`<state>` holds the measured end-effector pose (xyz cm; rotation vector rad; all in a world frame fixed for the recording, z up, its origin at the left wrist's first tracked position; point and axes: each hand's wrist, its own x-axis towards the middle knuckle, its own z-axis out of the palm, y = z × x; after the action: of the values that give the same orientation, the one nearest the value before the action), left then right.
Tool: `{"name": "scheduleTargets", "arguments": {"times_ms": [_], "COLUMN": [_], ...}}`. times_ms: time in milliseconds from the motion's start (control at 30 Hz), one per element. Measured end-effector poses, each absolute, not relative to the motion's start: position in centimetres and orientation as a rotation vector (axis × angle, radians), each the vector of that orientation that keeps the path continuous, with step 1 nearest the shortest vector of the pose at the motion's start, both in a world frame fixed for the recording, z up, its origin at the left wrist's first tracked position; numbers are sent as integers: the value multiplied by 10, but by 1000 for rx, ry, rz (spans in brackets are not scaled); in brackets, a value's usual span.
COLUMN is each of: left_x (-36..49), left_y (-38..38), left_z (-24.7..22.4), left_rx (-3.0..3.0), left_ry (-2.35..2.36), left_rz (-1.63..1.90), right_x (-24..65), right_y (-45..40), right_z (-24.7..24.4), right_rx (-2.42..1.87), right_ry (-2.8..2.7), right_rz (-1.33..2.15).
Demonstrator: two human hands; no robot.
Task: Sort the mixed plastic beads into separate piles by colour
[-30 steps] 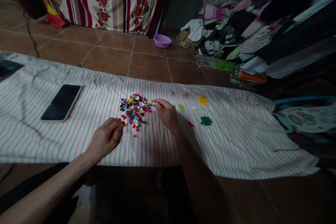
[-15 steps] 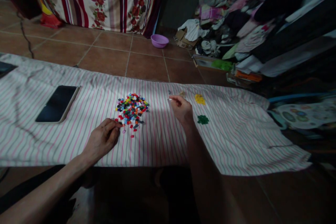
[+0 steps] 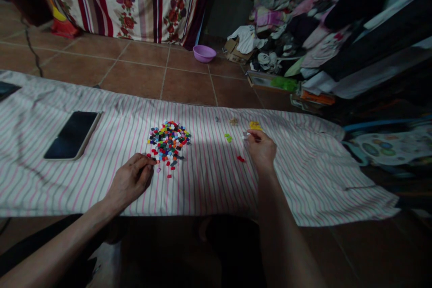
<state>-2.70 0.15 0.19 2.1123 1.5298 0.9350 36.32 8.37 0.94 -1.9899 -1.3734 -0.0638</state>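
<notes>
R fingers (image 3: 255,132) now farther R, at white pcs (image 3: 245,136).

Striped cloth (image 3: 216,184), near: woven-looking fabric is spreading matt and lightly wrinkled. Phone (image 3: 71,137), left: it is looking smooth and glassy on its dark face, matt and plastic-like along its pale edge. Pile of small pieces (image 3: 169,140), right of the phone: smooth, plastic-looking surfaces are showing throughout. Basin (image 3: 204,55), far: smooth plastic is bearing a soft sheen. Floor tiles (image 3: 137,72), far: ceramic-looking squares are giving a dull, low shine. Curtain (image 3: 138,4), far left: soft printed cloth is falling in matt folds. Box (image 3: 235,55), far right: brown matt cardboard is showing.
</notes>
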Motion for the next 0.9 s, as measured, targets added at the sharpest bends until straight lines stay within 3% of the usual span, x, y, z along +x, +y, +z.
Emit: {"name": "scheduleTargets", "arguments": {"times_ms": [900], "left_x": [-27], "left_y": [0], "left_z": [4], "left_rx": [2104], "left_ry": [1532], "left_rz": [931], "right_x": [358], "right_y": [87], "right_z": [1], "right_rx": [-2106], "right_ry": [-1560], "right_rz": [-163]}}
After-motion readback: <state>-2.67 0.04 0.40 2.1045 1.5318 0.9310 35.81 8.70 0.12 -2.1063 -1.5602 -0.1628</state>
